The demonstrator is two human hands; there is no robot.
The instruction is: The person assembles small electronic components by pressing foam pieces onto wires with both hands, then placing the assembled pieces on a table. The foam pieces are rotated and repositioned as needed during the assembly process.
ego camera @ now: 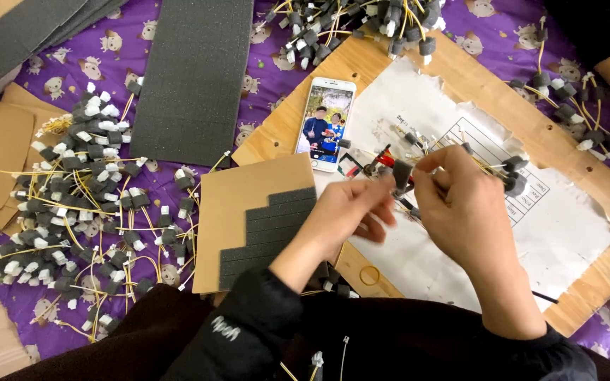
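Foam square point(402, 173) pinched between both hands' fingers point(390, 189).

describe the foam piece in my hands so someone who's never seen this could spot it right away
Start at the tilted wooden board with white paper on it, right of the phone. Above the paper, the left hand and right hand meet at one small dark grey foam block. Unlike the blocks heaped on the purple cloth, it is raised and pinched between fingertips.

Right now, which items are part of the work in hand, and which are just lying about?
In use:
left hand
right hand
grey foam piece
yellow wires
partly used foam sheet
finished pile

Lying about:
phone
paper sheet
wooden board
purple cloth
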